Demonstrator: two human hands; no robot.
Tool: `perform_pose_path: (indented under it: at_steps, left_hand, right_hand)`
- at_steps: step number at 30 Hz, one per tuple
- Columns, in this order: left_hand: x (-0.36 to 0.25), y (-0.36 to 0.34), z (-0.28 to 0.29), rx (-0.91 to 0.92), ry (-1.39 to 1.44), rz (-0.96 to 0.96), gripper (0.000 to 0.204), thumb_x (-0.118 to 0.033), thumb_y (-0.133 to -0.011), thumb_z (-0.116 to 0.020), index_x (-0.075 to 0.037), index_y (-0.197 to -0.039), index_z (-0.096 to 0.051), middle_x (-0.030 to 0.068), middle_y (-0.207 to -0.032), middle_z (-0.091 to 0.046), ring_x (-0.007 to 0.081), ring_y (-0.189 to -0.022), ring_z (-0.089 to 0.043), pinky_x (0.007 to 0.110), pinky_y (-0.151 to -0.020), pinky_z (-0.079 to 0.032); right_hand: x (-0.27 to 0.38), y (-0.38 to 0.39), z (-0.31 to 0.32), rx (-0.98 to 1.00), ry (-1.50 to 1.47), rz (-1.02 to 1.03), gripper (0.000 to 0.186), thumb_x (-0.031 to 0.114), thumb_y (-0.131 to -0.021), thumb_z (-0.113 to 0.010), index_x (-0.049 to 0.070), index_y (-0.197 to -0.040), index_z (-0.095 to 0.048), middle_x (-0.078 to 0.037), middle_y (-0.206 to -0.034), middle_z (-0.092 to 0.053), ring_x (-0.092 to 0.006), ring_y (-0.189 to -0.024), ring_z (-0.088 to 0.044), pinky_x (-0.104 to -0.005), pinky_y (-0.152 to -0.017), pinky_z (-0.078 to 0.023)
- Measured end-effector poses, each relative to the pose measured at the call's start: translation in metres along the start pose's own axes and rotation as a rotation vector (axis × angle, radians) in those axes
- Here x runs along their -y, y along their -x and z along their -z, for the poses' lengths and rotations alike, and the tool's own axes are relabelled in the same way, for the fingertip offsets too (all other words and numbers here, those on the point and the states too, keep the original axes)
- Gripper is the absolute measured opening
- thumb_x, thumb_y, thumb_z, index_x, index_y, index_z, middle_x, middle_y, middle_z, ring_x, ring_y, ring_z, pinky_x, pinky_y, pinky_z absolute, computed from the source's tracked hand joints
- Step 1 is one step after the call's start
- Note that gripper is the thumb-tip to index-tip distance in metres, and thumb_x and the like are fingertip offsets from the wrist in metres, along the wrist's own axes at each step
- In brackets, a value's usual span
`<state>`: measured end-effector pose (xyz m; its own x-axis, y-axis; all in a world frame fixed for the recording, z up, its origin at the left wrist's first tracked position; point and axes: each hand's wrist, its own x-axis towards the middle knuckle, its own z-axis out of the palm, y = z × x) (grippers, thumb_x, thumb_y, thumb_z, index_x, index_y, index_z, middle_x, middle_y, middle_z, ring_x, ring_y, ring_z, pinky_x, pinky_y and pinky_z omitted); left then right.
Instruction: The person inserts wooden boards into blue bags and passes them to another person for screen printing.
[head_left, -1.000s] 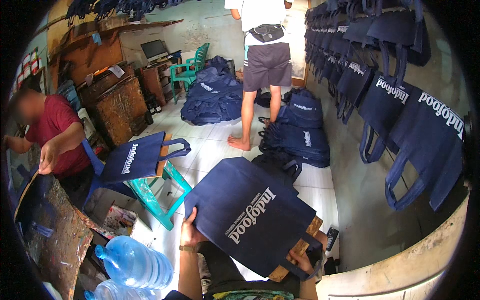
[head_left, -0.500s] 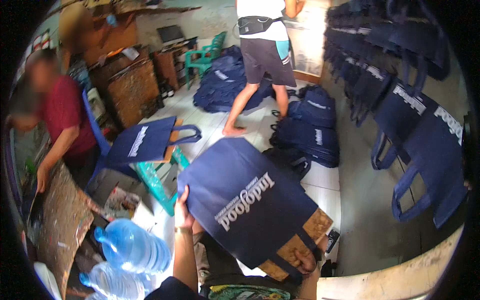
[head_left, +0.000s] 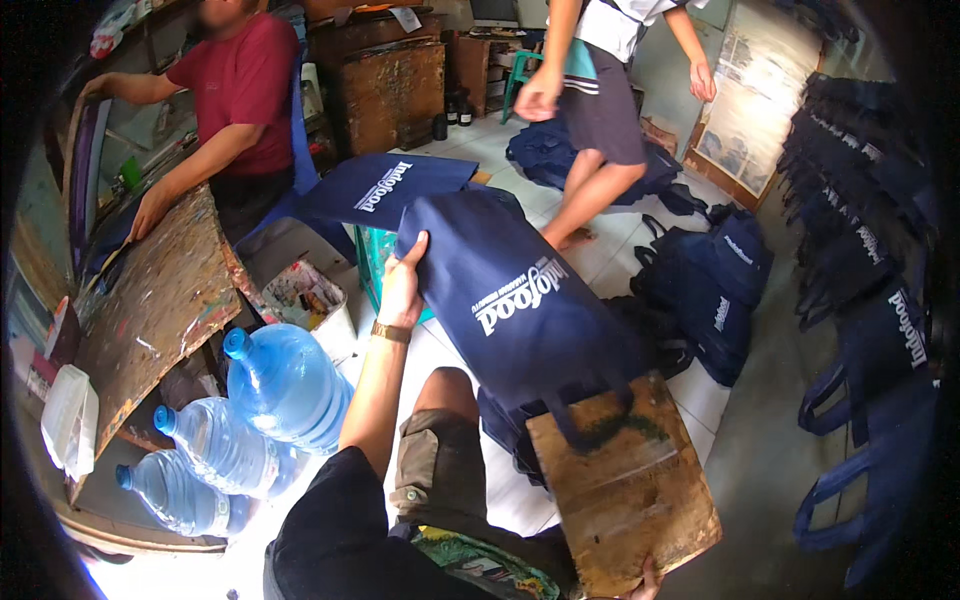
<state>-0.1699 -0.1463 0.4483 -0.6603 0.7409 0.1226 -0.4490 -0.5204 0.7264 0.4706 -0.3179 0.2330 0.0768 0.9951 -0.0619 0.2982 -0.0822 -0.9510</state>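
Observation:
A navy blue tote bag (head_left: 470,255) with white printing is in front of me. My left hand (head_left: 403,285) grips its far left edge, thumb on top. From the bag's mouth a stained brown wooden board (head_left: 630,490) sticks out toward me, more than a hand's length of it bare. My right hand (head_left: 645,582) is closed on the board's near end, its fingers mostly hidden by the board and the picture's edge. One bag handle (head_left: 590,435) lies loosely across the board. Just beyond, another navy bag (head_left: 385,188) lies flat above a green stool (head_left: 368,265).
Several large blue-tinted water bottles (head_left: 290,390) stand at my left, by a paint-spattered board (head_left: 160,310). A seated person in a maroon shirt (head_left: 245,75) works there. Another person (head_left: 600,110) walks ahead. Stacked bags (head_left: 700,290) lie on the floor; more bags (head_left: 875,330) hang right.
The board has slid well out of the bag toward me with my right hand. My view has turned left. The standing person has turned and come nearer.

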Motion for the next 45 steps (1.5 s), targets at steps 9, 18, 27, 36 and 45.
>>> perform_pose_path:
  at_steps: [9, 18, 27, 36, 45]
  left_hand:
    - [0.022, 0.046, -0.047, 0.263, -0.428, -0.002, 0.025, -0.023, -0.092, -0.061, -0.002, -0.104, -0.064, 0.0004, -0.09, -0.066, 0.0084, -0.077, -0.06, 0.024, -0.071, -0.047]
    - [0.028, 0.054, -0.061, 0.474, -0.484, 0.008, 0.023, -0.021, -0.095, -0.057, 0.0, -0.098, -0.065, 0.0002, -0.081, -0.066, 0.0065, -0.073, -0.059, 0.024, -0.068, -0.049]
    - [-0.003, 0.047, -0.093, 0.689, -0.63, 0.041, 0.026, -0.023, -0.095, -0.056, 0.001, -0.102, -0.064, 0.0013, -0.087, -0.065, 0.0068, -0.076, -0.06, 0.024, -0.071, -0.049]
    - [0.012, -0.002, -0.089, 0.531, -0.611, 0.046, 0.03, -0.023, -0.096, -0.053, -0.001, -0.116, -0.058, 0.0066, -0.096, -0.067, 0.0114, -0.085, -0.063, 0.025, -0.077, -0.05]
    - [0.023, -0.08, 0.011, 0.011, -1.52, -0.57, 0.049, -0.022, -0.076, -0.072, 0.001, -0.117, -0.058, 0.0181, -0.113, -0.063, 0.0302, -0.102, -0.062, 0.035, -0.088, -0.048]
  right_hand:
    - [0.076, -0.015, -0.072, -0.307, -0.803, -0.368, 0.047, 0.022, -0.092, -0.055, -0.001, -0.13, -0.044, -0.014, -0.12, -0.056, -0.0268, -0.103, -0.055, -0.0404, -0.088, -0.047]
    - [0.059, -0.029, -0.095, -0.2, -0.756, -0.242, 0.071, 0.029, -0.086, -0.063, -0.006, -0.138, -0.029, -0.02, -0.136, -0.04, -0.033, -0.122, -0.043, -0.0461, -0.1, -0.038]
    - [0.044, -0.037, -0.099, -0.329, -0.749, -0.339, 0.067, 0.025, -0.088, -0.06, -0.003, -0.14, -0.027, -0.02, -0.135, -0.04, -0.0339, -0.122, -0.043, -0.046, -0.098, -0.04]
    - [0.032, -0.036, -0.096, -0.271, -0.84, -0.306, 0.065, 0.024, -0.086, -0.06, -0.001, -0.139, -0.032, -0.017, -0.134, -0.043, -0.0317, -0.122, -0.045, -0.0451, -0.099, -0.039]
    - [0.049, -0.026, -0.103, -0.285, -0.832, -0.256, 0.067, 0.023, -0.084, -0.062, -0.002, -0.138, -0.032, -0.017, -0.134, -0.044, -0.0315, -0.12, -0.046, -0.0442, -0.099, -0.04]
